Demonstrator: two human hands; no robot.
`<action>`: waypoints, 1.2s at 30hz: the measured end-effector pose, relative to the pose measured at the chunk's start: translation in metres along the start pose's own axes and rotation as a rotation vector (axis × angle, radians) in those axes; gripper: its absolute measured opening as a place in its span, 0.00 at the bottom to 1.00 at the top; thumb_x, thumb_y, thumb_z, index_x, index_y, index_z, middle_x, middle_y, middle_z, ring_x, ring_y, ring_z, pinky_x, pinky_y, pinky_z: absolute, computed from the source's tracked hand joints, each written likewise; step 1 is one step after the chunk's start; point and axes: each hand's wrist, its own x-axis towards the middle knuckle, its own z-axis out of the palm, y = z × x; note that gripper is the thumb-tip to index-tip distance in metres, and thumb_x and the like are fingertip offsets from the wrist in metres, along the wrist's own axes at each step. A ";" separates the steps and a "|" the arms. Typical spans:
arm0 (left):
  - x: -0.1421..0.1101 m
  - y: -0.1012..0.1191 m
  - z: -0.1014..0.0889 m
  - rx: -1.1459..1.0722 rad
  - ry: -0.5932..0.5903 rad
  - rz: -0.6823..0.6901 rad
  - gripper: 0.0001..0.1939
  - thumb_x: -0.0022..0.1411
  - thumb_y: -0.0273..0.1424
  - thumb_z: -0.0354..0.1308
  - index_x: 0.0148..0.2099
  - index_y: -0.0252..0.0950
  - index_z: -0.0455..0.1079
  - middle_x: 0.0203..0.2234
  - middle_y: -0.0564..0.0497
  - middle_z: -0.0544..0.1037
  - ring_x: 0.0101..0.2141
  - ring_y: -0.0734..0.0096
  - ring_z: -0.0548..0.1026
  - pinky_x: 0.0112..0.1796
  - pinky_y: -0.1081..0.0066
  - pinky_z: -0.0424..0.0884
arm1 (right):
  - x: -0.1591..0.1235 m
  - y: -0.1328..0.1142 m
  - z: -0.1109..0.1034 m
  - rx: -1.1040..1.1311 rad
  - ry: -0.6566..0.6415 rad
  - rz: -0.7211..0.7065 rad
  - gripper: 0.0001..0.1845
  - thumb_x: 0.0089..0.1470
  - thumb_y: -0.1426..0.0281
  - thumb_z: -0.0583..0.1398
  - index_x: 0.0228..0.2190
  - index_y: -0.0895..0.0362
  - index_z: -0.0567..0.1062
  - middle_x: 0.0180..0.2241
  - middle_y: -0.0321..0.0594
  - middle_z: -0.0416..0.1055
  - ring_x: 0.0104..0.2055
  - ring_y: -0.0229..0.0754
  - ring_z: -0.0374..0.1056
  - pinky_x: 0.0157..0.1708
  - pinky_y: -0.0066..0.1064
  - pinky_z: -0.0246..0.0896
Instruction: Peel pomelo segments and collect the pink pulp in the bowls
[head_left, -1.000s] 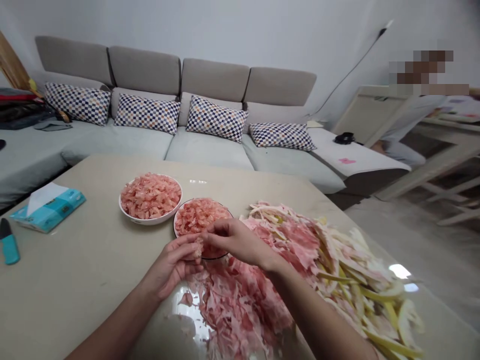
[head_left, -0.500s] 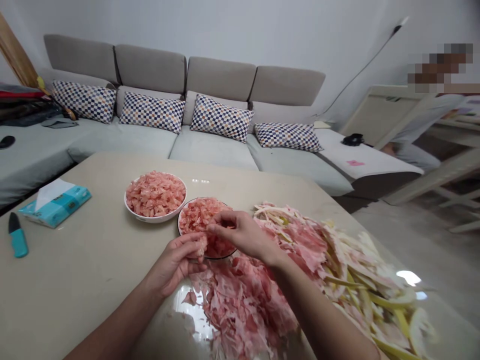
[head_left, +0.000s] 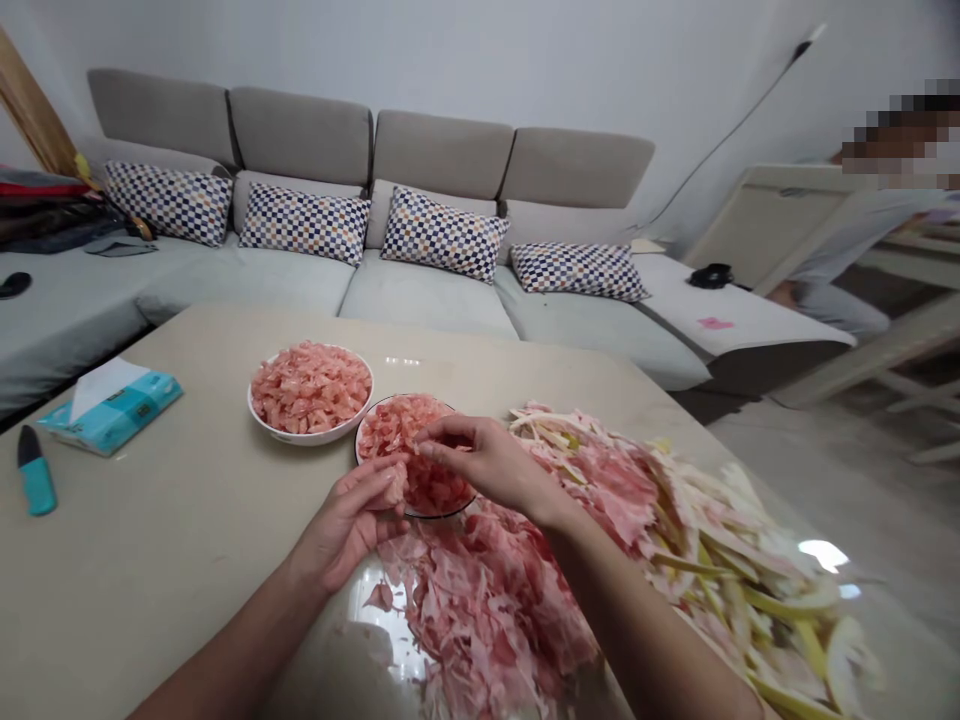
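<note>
My left hand [head_left: 351, 520] pinches a pale pink piece of pomelo flesh [head_left: 394, 486] between thumb and fingers, beside the near rim of a dark-rimmed bowl [head_left: 358, 448]. Over that bowl's right side, my right hand [head_left: 484, 460] has thumb and fingertips drawn together; anything between them is too small to make out. Pink pomelo pulp [head_left: 409, 420] is heaped in the bowl. Below the hands spreads a pile of thin pink pomelo membranes [head_left: 495, 610], partly hidden by my right forearm. Pomelo rinds [head_left: 750, 590], white and yellow-green, lie to the right.
A fuller white bowl [head_left: 279, 433] of pulp stands left of the dark-rimmed one. A tissue pack [head_left: 120, 410] and a turquoise-handled knife [head_left: 37, 480] lie at the table's left. Behind the table [head_left: 217, 560] runs a sofa [head_left: 420, 300] with checkered cushions. Another person [head_left: 862, 240] sits far right.
My right hand has lifted very slightly over the bowl. The left hand still holds its piece of pomelo, turned a little. The seated person has shifted slightly to the right.
</note>
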 end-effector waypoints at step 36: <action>-0.007 -0.002 0.007 0.120 -0.015 0.038 0.11 0.55 0.28 0.65 0.41 0.33 0.71 0.26 0.53 0.73 0.26 0.77 0.74 0.33 0.74 0.74 | -0.024 0.014 0.017 0.247 0.007 -0.015 0.16 0.60 0.61 0.55 0.32 0.56 0.79 0.30 0.38 0.76 0.33 0.41 0.71 0.35 0.30 0.65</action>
